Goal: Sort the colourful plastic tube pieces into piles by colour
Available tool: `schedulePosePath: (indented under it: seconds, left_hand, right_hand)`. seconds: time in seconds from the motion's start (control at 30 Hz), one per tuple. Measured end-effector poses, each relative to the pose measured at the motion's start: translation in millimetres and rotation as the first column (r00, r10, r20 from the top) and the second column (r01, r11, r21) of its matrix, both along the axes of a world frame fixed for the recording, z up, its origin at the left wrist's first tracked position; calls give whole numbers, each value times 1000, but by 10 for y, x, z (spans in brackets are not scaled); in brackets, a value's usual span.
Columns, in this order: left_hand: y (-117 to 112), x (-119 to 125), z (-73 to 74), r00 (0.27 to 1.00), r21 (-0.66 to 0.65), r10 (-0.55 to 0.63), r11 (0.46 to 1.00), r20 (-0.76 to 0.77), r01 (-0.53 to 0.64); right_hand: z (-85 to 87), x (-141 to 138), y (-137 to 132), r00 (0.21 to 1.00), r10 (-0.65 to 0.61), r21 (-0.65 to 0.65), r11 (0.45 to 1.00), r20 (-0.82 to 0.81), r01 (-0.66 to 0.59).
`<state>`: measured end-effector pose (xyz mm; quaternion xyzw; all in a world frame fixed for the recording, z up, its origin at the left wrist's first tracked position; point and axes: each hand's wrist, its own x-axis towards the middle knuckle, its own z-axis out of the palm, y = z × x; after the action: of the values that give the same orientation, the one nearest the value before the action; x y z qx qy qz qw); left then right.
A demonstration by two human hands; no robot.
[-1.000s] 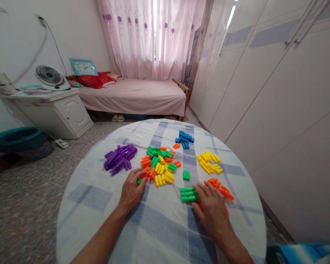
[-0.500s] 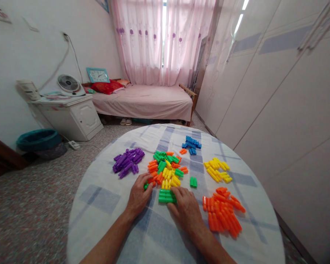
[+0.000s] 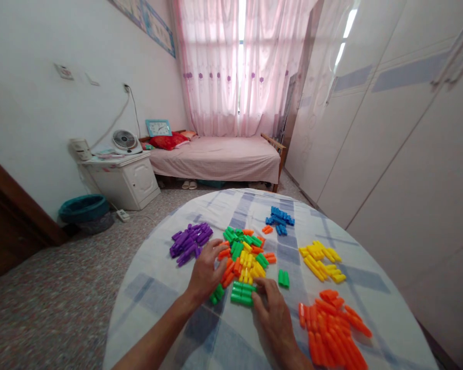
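Observation:
Small plastic tube-shaped blocks, joined in pairs and groups, lie in colour piles. My left hand [image 3: 207, 270] is over the left side of the mixed pile, thumb and fingers apart around orange blocks [image 3: 228, 272]. A small green piece [image 3: 217, 294] lies below that hand. My right hand [image 3: 273, 311] rests with its fingers apart, at the right end of a flat green block group [image 3: 243, 293], appearing to touch it. Just beyond this group sit yellow blocks [image 3: 247, 259] and more green blocks [image 3: 237, 250]. A separate green pair [image 3: 283, 278] is to the right.
Around the mixed pile on the round cloth-covered table [image 3: 165, 318] are purple blocks [image 3: 189, 241], blue blocks [image 3: 280, 218], yellow blocks [image 3: 321, 260] and orange blocks [image 3: 332, 329]. Beyond stand a bed [image 3: 216, 156], a cabinet [image 3: 139, 180] and a wardrobe [image 3: 389, 154].
My left hand has let go of the green piece and moved forward to the orange blocks. My right hand has drawn back to the green group's right end. The view has shifted.

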<state>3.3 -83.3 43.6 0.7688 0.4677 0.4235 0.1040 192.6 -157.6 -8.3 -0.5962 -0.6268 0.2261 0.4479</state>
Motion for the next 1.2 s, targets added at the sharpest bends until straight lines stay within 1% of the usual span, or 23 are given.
schedulePosePath:
  seconds: [0.07,0.13,0.2,0.3,0.4,0.47,0.63,0.73,0.87,0.97,1.07,1.13,1.2]
  left_hand:
    - [271,64,117,996,-39,32,999,-78,-35]
    - [559,141,165,981,-147,64,985,-184,-91]
    - [813,213,135,965,-244,58,962,-255,-122]
    - [1068,278,7,962,-319,15,942,-272,-105]
    - [1183,286,-108,966,-354,-6,931,-260,-90]
    - [1220,269,-136,969,-354,-6,932,-246,-84]
    - [1294,221,-105,977,-352,-12,934,-212,-65]
    - [1333,236,-93,981,-341,-4,938,-196,-64]
    - [1423,291,-76,984,-315,45,944,-175,-99]
    - [1602,314,-30,980,-252,106,957,-168,-147]
    - [1871,309,-1,969,-178,175,962,-173,-205]
    - [2038,303,-26,964,-157,190,963,-186,-220]
    - [2146,310,-84,963,-164,174,964,-208,-209]
  right_hand:
    - [23,-5,56,996,-48,-70,997,-77,43]
    - [29,3,127,986,-120,-110,988,-117,107]
    - [11,24,196,974,-188,-97,979,-123,177]
    - [-43,62,261,966,-230,-45,973,-121,226]
    - [-83,82,274,968,-211,-37,977,-136,208]
    - [-92,77,270,967,-195,-32,981,-164,193]
    - [-106,47,279,940,-213,-3,975,-267,221]
    - [-149,44,292,937,-201,3,977,-287,211]
    - [-231,50,300,937,-191,37,977,-292,211]
    - [-276,74,306,948,-177,67,977,-264,201]
    - [-301,108,310,977,-105,85,989,-184,122]
    - [-312,114,306,984,-92,93,990,-153,107]
    - [-321,98,298,978,-119,97,986,-170,137]
